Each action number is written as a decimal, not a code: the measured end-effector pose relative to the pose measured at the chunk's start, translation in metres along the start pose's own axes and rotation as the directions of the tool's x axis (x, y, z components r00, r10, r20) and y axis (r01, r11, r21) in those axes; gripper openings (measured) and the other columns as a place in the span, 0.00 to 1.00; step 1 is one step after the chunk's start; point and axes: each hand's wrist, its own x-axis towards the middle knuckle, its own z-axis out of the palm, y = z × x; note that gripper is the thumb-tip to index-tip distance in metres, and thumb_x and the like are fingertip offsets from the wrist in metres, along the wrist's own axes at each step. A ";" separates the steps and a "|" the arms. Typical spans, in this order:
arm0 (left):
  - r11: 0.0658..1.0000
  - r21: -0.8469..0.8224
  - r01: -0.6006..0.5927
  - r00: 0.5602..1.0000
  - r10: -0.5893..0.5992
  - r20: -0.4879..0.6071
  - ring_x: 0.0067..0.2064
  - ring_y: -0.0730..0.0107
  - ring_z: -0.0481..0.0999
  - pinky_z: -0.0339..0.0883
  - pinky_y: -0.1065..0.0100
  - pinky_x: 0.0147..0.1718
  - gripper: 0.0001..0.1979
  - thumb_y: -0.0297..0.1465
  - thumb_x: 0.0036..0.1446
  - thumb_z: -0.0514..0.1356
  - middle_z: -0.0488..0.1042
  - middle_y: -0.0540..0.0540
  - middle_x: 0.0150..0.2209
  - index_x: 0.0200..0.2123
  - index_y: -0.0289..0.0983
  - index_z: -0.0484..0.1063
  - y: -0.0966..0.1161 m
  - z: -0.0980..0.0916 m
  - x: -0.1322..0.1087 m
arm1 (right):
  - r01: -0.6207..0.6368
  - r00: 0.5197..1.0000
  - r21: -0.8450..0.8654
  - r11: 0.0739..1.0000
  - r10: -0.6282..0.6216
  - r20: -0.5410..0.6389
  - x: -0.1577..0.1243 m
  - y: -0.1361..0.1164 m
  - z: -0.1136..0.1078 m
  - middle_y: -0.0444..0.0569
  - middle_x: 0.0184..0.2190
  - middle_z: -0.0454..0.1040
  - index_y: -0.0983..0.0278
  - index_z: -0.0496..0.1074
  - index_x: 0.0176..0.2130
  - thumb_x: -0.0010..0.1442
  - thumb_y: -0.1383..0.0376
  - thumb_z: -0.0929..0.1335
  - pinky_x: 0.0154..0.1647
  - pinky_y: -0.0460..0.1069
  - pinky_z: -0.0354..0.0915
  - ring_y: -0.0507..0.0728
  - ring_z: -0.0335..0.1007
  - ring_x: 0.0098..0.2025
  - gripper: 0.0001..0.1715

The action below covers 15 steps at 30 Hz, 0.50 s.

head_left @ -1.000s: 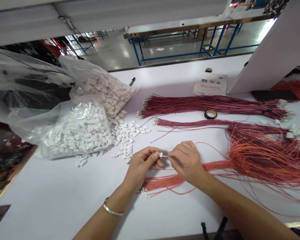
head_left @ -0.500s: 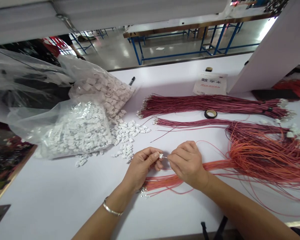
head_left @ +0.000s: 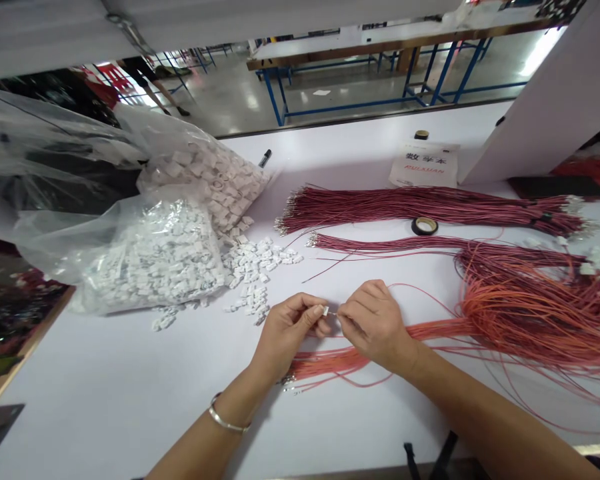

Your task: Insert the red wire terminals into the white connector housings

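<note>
Pinches white conn. housing (head_left: pixel 325 311) betw. fingertips of L hand (head_left: pixel 289 328), grips thin wire end (head_left: pixel 333 314) closed-fingered w/ R hand (head_left: pixel 374 321) just right of housing, prob. to line both up.

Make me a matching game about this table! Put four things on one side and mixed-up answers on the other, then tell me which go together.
1. left hand
2. right hand
3. tape roll
4. marker

A. beside the bag of pinkish pieces
B. holding a thin wire end
C. lying by the dark red wires
D. holding a small white piece

Right pairs: 1-D, 2-B, 3-C, 4-A
</note>
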 end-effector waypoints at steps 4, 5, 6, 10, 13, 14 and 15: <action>1.000 -0.001 -0.009 1.000 0.009 0.008 0.26 0.73 0.76 0.69 0.72 0.30 0.09 0.35 0.58 0.65 0.79 0.49 0.23 0.36 0.34 0.76 -0.004 -0.001 0.001 | -0.031 0.999 0.030 0.999 0.031 0.014 -0.001 0.001 0.003 0.45 0.22 0.65 0.63 0.66 0.25 0.62 0.72 0.62 0.36 0.52 0.53 0.54 0.55 0.30 0.13; 1.000 0.001 -0.011 1.000 0.011 0.006 0.26 0.73 0.76 0.70 0.72 0.30 0.09 0.35 0.58 0.65 0.79 0.49 0.23 0.36 0.34 0.76 -0.005 -0.001 0.001 | -0.037 0.999 0.036 0.999 0.036 0.016 -0.002 0.002 0.003 0.45 0.22 0.65 0.63 0.65 0.25 0.62 0.72 0.62 0.36 0.52 0.53 0.54 0.55 0.30 0.13; 1.000 0.005 -0.012 1.000 0.012 0.005 0.26 0.73 0.77 0.70 0.72 0.30 0.09 0.35 0.58 0.65 0.79 0.49 0.23 0.36 0.34 0.76 -0.006 -0.001 0.001 | -0.041 0.999 0.042 0.998 0.041 0.016 -0.002 0.002 0.004 0.45 0.22 0.65 0.63 0.65 0.25 0.61 0.72 0.62 0.36 0.52 0.52 0.54 0.55 0.30 0.13; 1.000 0.018 -0.019 1.000 0.019 0.000 0.27 0.72 0.77 0.70 0.71 0.31 0.09 0.35 0.58 0.65 0.79 0.49 0.24 0.36 0.34 0.76 -0.008 -0.001 0.000 | -0.049 0.999 0.072 0.996 0.047 0.025 -0.003 0.003 0.006 0.45 0.22 0.65 0.63 0.66 0.26 0.60 0.72 0.63 0.36 0.51 0.53 0.54 0.55 0.30 0.12; 1.000 0.020 -0.024 1.000 0.024 -0.001 0.27 0.72 0.77 0.71 0.71 0.31 0.09 0.35 0.58 0.65 0.79 0.49 0.24 0.36 0.34 0.76 -0.006 0.001 -0.001 | -0.056 0.998 0.082 0.995 0.053 0.036 -0.004 0.003 0.007 0.45 0.22 0.65 0.63 0.66 0.26 0.61 0.72 0.62 0.36 0.51 0.53 0.54 0.55 0.30 0.12; 1.000 0.016 -0.022 1.000 0.022 0.000 0.27 0.72 0.77 0.71 0.71 0.31 0.09 0.35 0.58 0.65 0.79 0.49 0.24 0.36 0.34 0.76 -0.006 0.001 -0.001 | -0.058 0.998 0.083 0.995 0.055 0.040 -0.004 0.003 0.007 0.45 0.22 0.65 0.64 0.66 0.25 0.61 0.72 0.62 0.36 0.51 0.53 0.54 0.55 0.30 0.13; 1.000 0.010 -0.020 1.000 0.020 0.002 0.27 0.72 0.77 0.71 0.71 0.31 0.09 0.34 0.58 0.65 0.79 0.49 0.23 0.35 0.34 0.76 -0.006 0.002 0.000 | -0.059 0.997 0.084 0.995 0.055 0.044 -0.004 0.003 0.007 0.45 0.22 0.65 0.64 0.66 0.25 0.61 0.72 0.62 0.36 0.51 0.53 0.54 0.55 0.30 0.13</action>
